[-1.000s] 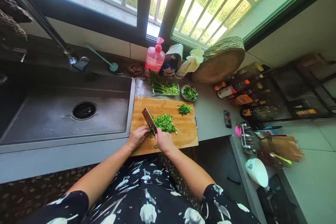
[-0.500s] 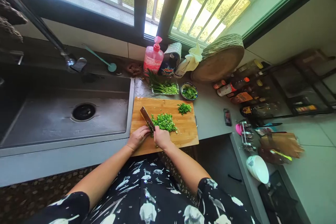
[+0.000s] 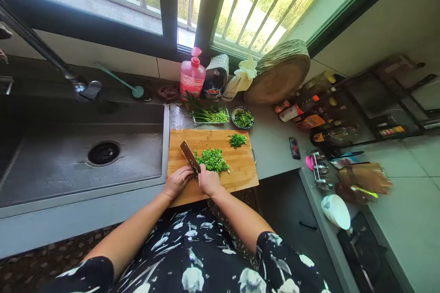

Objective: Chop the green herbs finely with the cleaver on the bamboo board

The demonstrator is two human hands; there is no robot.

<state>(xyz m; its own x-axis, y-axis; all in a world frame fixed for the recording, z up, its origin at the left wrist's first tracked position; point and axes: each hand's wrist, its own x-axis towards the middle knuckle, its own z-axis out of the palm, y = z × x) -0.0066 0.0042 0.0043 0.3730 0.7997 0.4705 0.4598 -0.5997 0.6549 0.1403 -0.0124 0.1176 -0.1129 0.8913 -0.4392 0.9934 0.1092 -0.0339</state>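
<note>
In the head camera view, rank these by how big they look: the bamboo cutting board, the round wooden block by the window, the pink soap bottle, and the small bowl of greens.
1. bamboo cutting board, largest
2. round wooden block, though it stands farther back, so the gap is unsure
3. pink soap bottle
4. small bowl of greens, smallest

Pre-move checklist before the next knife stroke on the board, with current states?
1. Right hand grips the cleaver-style knife: ok.
2. Left hand beside the blade; whether its fingers are clear of the edge: cannot tell.
3. Pile of chopped green herbs lies right of the blade on the rectangular wooden cutting board: ok.
4. Board sits flat on the grey counter, near edge at the counter's front: ok.
5. Small separate heap of greens lies apart from the knife, toward the far corner: ok.
6. Blade sharpness: cannot tell.
</note>
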